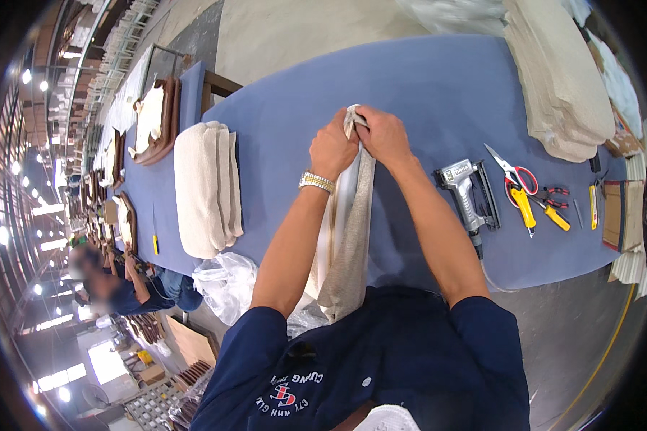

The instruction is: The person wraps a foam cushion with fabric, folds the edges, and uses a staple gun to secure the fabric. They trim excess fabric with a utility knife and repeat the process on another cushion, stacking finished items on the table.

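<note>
Both my hands are at the far end of a long beige upholstered pad [350, 262], which stands on edge between my forearms and reaches back to my body. My left hand [333, 149], with a metal watch on its wrist, is closed around the gathered fabric at that end. Against it, my right hand [385, 138] pinches the same bunched fabric from the other side. A white inner layer shows along the pad's open side. To the right lies a silver staple gun [462, 188], apart from my hands.
Beige pads [207, 190] are stacked at left beside clear plastic [226, 287]. At right on the blue table [287, 93] lie red-handled scissors [526, 178], yellow-handled tools [522, 208], a yellow cutter [594, 207] and a beige fabric stack [557, 86]. Another person [126, 284] works at far left.
</note>
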A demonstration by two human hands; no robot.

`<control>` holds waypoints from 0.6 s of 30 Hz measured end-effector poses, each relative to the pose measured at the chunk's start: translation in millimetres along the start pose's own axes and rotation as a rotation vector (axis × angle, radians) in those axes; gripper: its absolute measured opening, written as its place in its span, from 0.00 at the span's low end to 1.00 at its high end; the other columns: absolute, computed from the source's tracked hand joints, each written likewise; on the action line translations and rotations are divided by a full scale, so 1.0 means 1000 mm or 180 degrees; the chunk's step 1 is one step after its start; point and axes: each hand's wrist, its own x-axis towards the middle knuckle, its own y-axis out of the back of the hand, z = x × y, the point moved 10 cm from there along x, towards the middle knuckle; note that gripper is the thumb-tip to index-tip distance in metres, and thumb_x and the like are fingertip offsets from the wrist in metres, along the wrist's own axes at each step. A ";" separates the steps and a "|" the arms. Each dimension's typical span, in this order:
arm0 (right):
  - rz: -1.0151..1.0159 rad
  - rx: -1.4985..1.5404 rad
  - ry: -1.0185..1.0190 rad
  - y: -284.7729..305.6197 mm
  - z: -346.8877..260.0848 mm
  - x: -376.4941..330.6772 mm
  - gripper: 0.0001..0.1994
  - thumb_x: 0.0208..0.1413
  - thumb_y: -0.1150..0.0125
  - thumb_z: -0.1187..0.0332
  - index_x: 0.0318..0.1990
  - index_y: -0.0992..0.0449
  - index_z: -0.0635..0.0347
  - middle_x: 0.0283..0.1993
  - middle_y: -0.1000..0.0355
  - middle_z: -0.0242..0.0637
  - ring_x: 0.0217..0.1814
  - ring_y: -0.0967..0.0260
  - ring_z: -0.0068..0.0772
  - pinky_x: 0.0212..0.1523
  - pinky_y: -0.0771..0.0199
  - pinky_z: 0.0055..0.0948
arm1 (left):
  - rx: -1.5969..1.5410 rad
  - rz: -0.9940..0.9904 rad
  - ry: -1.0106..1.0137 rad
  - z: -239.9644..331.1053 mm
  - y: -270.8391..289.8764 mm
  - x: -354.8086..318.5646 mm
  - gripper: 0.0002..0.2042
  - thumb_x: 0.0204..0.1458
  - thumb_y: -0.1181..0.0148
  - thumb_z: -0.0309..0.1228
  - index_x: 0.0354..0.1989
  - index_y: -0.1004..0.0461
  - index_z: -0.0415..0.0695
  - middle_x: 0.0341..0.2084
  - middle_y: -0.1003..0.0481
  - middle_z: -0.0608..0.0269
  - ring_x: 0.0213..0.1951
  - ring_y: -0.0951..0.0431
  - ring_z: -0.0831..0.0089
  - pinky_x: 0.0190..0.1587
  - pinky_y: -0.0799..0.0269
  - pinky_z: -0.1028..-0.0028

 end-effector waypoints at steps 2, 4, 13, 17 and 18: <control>0.0079 0.0025 -0.0114 0.004 0.005 0.001 0.13 0.58 0.38 0.66 0.49 0.18 0.55 0.36 0.20 0.49 0.38 0.22 0.58 0.39 0.24 0.48 | -0.0089 0.0056 0.0046 0.001 0.000 -0.003 0.26 0.60 0.42 0.45 0.67 0.29 0.54 0.45 0.18 0.42 0.47 0.18 0.39 0.51 0.23 0.49; 0.0095 0.0016 -0.0331 0.005 0.013 0.004 0.12 0.57 0.39 0.67 0.47 0.17 0.56 0.33 0.20 0.49 0.35 0.23 0.58 0.37 0.24 0.47 | -0.0114 -0.0026 0.0046 0.002 -0.003 -0.002 0.27 0.59 0.41 0.46 0.67 0.30 0.53 0.45 0.18 0.42 0.48 0.18 0.40 0.52 0.23 0.50; -0.0307 0.0405 -0.0977 0.009 0.024 0.011 0.13 0.53 0.35 0.69 0.47 0.18 0.55 0.39 0.18 0.47 0.44 0.20 0.56 0.46 0.22 0.47 | 0.0019 -0.0310 -0.0023 -0.001 -0.006 0.009 0.32 0.58 0.40 0.51 0.70 0.32 0.51 0.49 0.19 0.41 0.52 0.19 0.41 0.55 0.24 0.51; -0.0315 0.0405 -0.0689 0.001 0.020 0.018 0.14 0.52 0.33 0.70 0.48 0.20 0.55 0.43 0.17 0.45 0.49 0.20 0.54 0.49 0.22 0.46 | 0.0219 -0.0519 0.0035 -0.006 -0.008 0.025 0.33 0.56 0.39 0.46 0.71 0.35 0.49 0.50 0.19 0.41 0.53 0.19 0.43 0.57 0.25 0.51; -0.0377 0.0280 -0.0725 -0.001 0.019 0.018 0.14 0.52 0.33 0.70 0.48 0.20 0.56 0.43 0.17 0.46 0.48 0.20 0.54 0.48 0.22 0.46 | 0.0209 -0.0520 0.0067 -0.008 -0.008 0.028 0.33 0.56 0.39 0.45 0.71 0.34 0.49 0.50 0.19 0.41 0.54 0.19 0.43 0.57 0.24 0.52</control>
